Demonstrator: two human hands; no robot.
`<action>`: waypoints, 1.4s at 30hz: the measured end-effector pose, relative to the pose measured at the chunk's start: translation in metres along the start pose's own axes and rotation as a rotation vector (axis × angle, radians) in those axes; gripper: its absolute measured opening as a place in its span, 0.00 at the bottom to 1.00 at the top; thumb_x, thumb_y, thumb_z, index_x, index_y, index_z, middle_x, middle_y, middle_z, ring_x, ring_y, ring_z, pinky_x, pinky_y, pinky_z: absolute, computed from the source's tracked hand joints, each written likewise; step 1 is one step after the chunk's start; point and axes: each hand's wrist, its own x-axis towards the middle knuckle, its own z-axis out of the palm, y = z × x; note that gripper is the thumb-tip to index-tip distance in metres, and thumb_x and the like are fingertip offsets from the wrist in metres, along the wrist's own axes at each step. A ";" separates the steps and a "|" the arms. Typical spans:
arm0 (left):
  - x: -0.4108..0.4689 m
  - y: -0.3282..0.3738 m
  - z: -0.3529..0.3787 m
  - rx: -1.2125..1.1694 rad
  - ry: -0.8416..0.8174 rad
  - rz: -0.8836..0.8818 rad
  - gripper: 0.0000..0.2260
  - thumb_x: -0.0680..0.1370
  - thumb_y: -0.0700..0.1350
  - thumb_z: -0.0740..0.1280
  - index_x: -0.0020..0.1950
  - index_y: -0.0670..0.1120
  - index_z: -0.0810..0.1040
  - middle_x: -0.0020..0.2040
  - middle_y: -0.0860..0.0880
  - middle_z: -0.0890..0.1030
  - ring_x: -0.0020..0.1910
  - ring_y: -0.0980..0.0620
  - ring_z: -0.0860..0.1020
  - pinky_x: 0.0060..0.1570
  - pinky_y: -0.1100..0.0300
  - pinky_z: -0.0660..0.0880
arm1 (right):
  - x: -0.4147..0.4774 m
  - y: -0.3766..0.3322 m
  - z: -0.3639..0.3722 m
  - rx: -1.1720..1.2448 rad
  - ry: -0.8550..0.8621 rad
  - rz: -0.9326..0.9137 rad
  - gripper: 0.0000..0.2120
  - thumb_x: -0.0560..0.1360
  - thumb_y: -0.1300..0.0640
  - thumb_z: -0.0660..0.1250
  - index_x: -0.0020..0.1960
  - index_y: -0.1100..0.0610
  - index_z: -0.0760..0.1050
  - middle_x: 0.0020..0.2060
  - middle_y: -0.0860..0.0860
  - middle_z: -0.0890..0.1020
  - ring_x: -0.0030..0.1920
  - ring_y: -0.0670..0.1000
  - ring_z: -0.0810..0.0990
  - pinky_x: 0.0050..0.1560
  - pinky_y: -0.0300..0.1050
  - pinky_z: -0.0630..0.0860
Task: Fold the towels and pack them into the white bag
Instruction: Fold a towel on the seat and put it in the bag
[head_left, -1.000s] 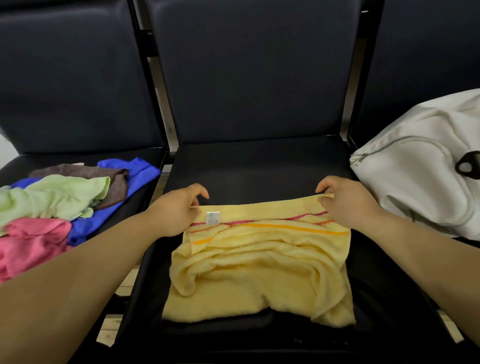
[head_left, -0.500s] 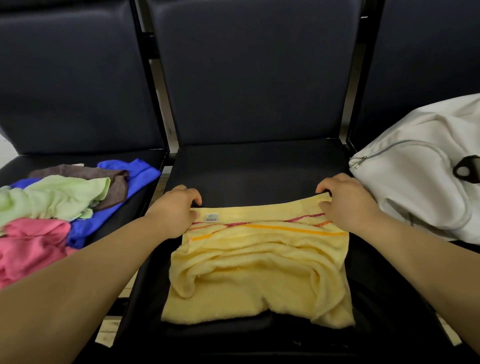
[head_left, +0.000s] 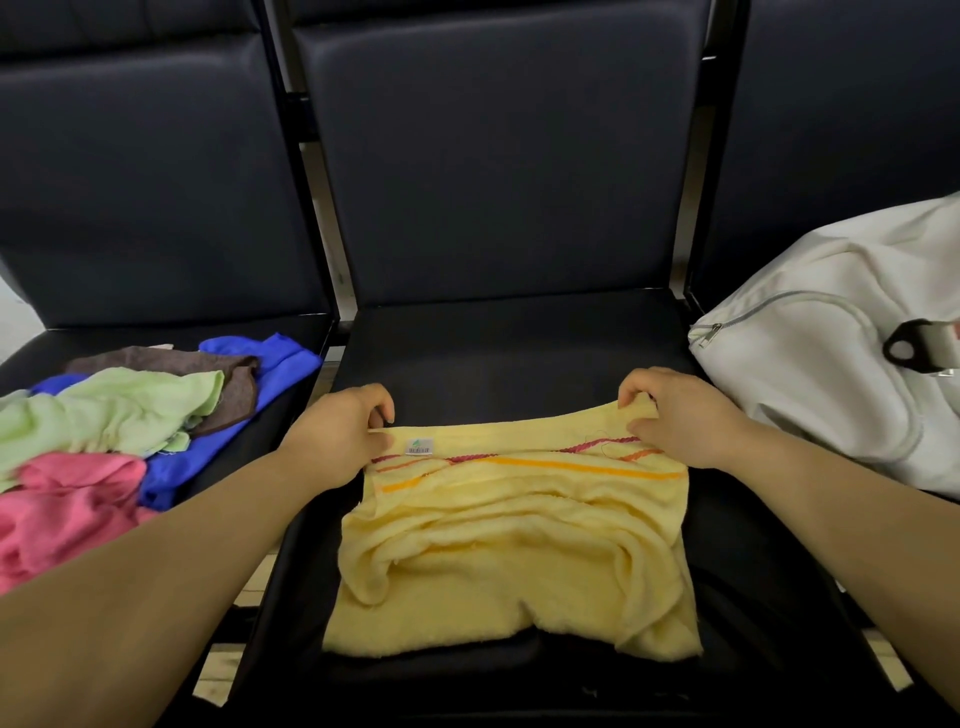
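Note:
A yellow towel (head_left: 514, 545) with red and orange stripes and a small label lies rumpled on the middle black seat (head_left: 519, 358). My left hand (head_left: 337, 431) pinches its far left corner. My right hand (head_left: 675, 415) pinches its far right corner, which is raised slightly off the seat. The white bag (head_left: 831, 374) with a grey zipper rests on the right seat, beside my right hand. On the left seat lies a loose pile of towels: a green towel (head_left: 109, 410), a pink towel (head_left: 62, 509), a blue towel (head_left: 260, 374) and a brown towel (head_left: 171, 361).
Three dark padded chairs stand side by side, with upright backrests (head_left: 498, 156) behind the seats. Narrow gaps between the seats show a pale floor (head_left: 223, 670). A black strap loop (head_left: 906, 345) sits on the bag.
Both hands have shifted slightly nearer along the towel's far edge and now pinch the corners; the right corner has lifted a little.

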 end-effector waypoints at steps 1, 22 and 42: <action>0.000 0.000 0.000 -0.021 0.008 -0.004 0.10 0.76 0.43 0.73 0.49 0.55 0.76 0.44 0.55 0.79 0.42 0.56 0.79 0.45 0.56 0.80 | 0.001 -0.001 0.000 0.025 0.002 0.019 0.11 0.74 0.58 0.72 0.50 0.44 0.75 0.45 0.39 0.75 0.43 0.41 0.75 0.39 0.34 0.67; 0.005 -0.004 0.000 0.129 -0.111 0.049 0.06 0.78 0.46 0.70 0.48 0.57 0.76 0.50 0.57 0.76 0.46 0.58 0.77 0.49 0.60 0.78 | 0.009 0.003 0.006 -0.026 0.115 0.075 0.04 0.77 0.53 0.71 0.50 0.46 0.77 0.40 0.39 0.76 0.40 0.41 0.74 0.36 0.33 0.66; -0.017 0.055 -0.197 -0.315 0.534 0.047 0.05 0.79 0.45 0.70 0.45 0.55 0.83 0.42 0.58 0.83 0.44 0.57 0.80 0.42 0.64 0.71 | -0.007 -0.105 -0.183 0.509 0.557 -0.036 0.09 0.75 0.53 0.75 0.55 0.46 0.84 0.45 0.42 0.84 0.41 0.41 0.82 0.40 0.37 0.74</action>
